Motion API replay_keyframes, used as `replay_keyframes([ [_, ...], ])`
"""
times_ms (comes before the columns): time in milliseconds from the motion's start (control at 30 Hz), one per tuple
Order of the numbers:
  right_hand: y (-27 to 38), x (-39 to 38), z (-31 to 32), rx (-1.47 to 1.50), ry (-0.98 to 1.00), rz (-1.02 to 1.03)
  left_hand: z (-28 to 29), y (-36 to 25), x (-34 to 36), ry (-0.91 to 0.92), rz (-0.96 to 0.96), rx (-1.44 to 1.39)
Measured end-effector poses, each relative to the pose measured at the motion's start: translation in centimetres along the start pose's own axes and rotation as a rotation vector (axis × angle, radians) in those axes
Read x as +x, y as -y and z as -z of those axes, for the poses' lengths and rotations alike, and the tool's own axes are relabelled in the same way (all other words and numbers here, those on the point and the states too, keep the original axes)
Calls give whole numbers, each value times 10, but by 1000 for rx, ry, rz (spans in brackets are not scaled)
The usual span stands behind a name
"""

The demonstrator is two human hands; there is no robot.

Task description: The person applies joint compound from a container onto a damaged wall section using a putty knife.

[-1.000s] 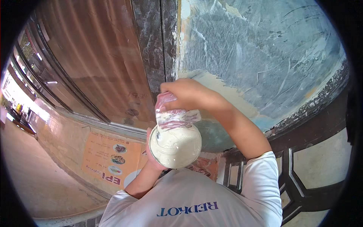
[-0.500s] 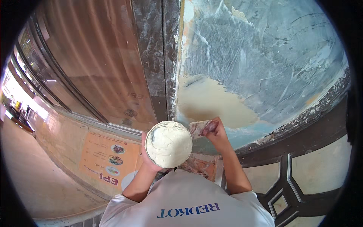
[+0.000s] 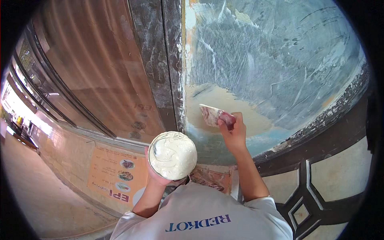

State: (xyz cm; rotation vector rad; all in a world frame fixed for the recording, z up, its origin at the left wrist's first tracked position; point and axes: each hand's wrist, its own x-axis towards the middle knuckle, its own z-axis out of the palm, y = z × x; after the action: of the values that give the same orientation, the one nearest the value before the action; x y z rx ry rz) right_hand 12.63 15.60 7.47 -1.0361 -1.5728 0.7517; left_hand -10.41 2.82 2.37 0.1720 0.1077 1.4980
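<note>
Cream putty [image 3: 176,158] fills a round tub [image 3: 150,166], which my left hand [image 3: 157,177] grips from its left and lower side. The putty's surface is smeared and uneven. In my right hand [image 3: 235,130] is a flat putty scraper [image 3: 211,116], its blade stained with putty and pinched between thumb and fingers. The scraper is up and to the right of the tub, over a patch of cream putty [image 3: 253,119] on the grey-blue wall [image 3: 256,52]. Whether the blade touches the wall, I cannot tell.
A dark door frame [image 3: 154,60] runs along the wall's left edge, beside a brown glass pane [image 3: 96,68]. Lower left, an orange poster [image 3: 108,172] with food pictures is stuck to a surface. Dark trim with pale panels [image 3: 340,172] lies at the lower right.
My right hand has moved up and away from the tub, carrying the scraper over the putty patch. The tub in my left hand has shifted slightly left and down.
</note>
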Motion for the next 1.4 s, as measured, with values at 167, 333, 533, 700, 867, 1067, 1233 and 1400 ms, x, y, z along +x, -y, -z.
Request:
replay_keyframes([
  [167,17,22,-21,-260,13,109,3,-7,-9,64,-155,361],
  [333,12,37,-20,-326,-139,209,-18,-13,-12,315,-352,754],
  [533,42,4,-14,-122,-211,152,-9,-27,-15,236,-302,768],
  [700,29,10,-44,-377,18,58,-9,-30,-6,-70,-24,42],
  [867,9,18,-29,-133,-362,179,-4,-44,-11,15,-54,549],
  [1067,18,16,-38,-387,-70,176,-5,-51,-9,305,-197,778],
  [1233,20,15,-32,4,-523,163,-11,-58,-7,-41,-12,125],
  [1400,21,5,-48,-408,-105,106,-4,-64,-4,-30,-19,328],
])
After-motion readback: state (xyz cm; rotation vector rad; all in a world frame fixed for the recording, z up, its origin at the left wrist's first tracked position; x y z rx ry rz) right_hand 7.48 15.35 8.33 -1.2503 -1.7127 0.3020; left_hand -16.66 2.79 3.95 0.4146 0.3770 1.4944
